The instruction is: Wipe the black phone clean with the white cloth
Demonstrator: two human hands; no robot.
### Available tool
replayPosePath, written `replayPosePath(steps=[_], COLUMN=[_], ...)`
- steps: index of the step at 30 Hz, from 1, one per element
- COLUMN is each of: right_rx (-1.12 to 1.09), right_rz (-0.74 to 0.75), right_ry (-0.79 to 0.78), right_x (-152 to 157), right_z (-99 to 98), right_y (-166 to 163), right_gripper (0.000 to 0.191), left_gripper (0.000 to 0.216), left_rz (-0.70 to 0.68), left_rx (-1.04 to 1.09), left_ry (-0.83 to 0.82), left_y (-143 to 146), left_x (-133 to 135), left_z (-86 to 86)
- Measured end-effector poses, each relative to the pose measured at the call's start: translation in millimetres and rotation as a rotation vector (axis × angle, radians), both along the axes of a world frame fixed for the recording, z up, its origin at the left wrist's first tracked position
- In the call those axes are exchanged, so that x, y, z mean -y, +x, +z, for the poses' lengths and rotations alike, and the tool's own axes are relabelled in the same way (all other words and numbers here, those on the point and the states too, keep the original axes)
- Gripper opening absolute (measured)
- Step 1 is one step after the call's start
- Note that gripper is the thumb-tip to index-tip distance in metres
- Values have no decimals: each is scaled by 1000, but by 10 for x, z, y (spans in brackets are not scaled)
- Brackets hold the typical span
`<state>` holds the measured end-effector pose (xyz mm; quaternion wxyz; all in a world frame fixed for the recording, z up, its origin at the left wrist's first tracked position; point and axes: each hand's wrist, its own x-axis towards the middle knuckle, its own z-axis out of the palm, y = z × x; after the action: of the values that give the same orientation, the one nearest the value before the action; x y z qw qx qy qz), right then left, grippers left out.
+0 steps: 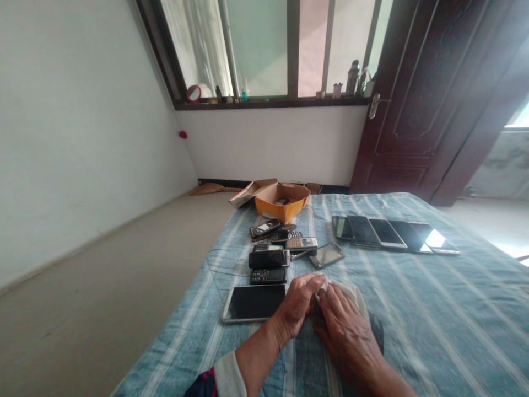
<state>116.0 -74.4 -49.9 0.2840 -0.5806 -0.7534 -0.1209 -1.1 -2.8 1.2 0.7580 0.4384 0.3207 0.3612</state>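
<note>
My left hand (303, 300) is closed, its thumb against a white cloth (357, 295); anything else in its grip is hidden. Fingers bent, my right hand (347, 328) presses on the same cloth, and the two hands meet there. A dark flat object (377, 333) shows beside my right hand, mostly covered, so I cannot tell its kind. Just left of my left hand lies a tablet (257, 303) with a black screen and pale frame. Beyond it are a keypad phone (268, 275), a black phone (266, 258) and a phone with a grey screen (328, 255).
More old phones (301, 242) are heaped before an open orange box (285, 209). Several flat smartphones (386, 232) lie in a row at the back right. All rest on a blue striped bedcover (433, 314), whose left edge drops to the floor (136, 270).
</note>
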Motion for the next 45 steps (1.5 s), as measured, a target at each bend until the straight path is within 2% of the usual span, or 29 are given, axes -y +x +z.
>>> replayPosePath(steps=[4,10,14,18,24,29,35,41,45], right_rx=[50,-10,33,55,31,83,40,66,80], right_rz=[23,58,91,64,63,31,54,43,47], right_ry=[71,-21,16,42,-39,23,28,102,68], right_x=[32,-107,-48,-47,-144,-54,-102,-9,-99], right_z=[-96,35,-6,-38,30,-54,2,-95,-46], right_y=[2,10,14,-19,-54,-63,-56,-80,-69], right_gripper=[55,55,50,46,43,43,44,48,46], left_gripper=[34,33,34,35,36,39,39,42,43], left_rz=[11,-13,7,13,20,33,24,67,35], left_rx=[-60,-51,-49,-57,-17,-62,-51,-92,-74], left_ry=[32,67,58,65,52,51,36,54,34], left_y=[6,-19,-22,-14,-11,-7,-6,15,11], left_x=[-3,-41,-51,-49,-63,-59,-57,-47,-46], left_z=[24,2,-20,-18,-60,-66,-56,-29,2])
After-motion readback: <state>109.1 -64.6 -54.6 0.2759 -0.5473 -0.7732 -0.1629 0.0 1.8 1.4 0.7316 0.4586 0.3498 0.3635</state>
